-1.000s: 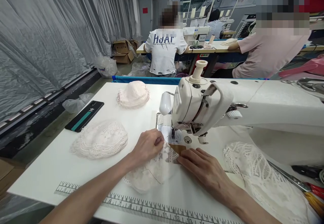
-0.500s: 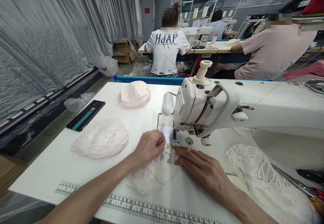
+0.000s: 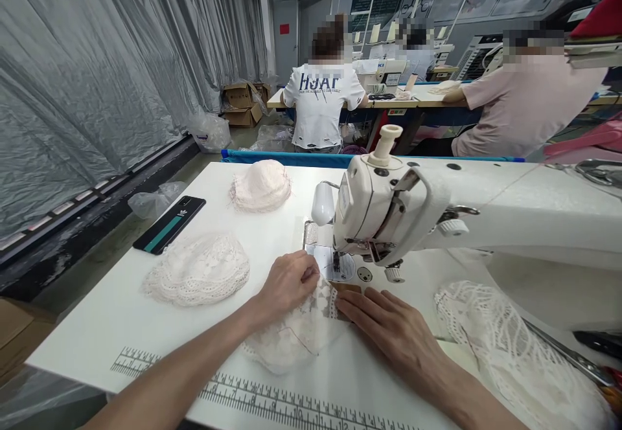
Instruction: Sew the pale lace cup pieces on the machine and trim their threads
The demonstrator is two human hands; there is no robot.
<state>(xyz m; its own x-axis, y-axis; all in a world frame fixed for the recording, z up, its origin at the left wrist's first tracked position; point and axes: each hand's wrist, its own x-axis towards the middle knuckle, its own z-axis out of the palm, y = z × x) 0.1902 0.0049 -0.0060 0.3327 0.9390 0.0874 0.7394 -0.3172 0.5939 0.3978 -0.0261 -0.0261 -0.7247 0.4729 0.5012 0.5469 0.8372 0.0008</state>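
A piece of white lace fabric (image 3: 286, 342) lies on the table in front of the sewing machine (image 3: 369, 213), a loose dark thread on it. My left hand (image 3: 289, 281) is closed, pinching the lace's upper edge just left of the presser foot (image 3: 336, 260). Flat on the table, fingers stretched out, my right hand (image 3: 389, 320) touches the scalloped lace border with its fingertips. A brown plate (image 3: 347, 287) shows partly beyond those fingertips. The fabric under my left palm is hidden.
Stacked lace pieces (image 3: 199, 269) and a pale pink cup-shaped pile (image 3: 261, 186) sit on the left, near a phone (image 3: 170, 225). More lace (image 3: 515, 346) and scissors (image 3: 566, 349) lie at right. A printed ruler (image 3: 272, 404) runs along the front. Co-workers sit beyond.
My right fingertips have shifted slightly left along the lace border. My left hand keeps its pinch almost unmoved. The whole view has tilted a little.
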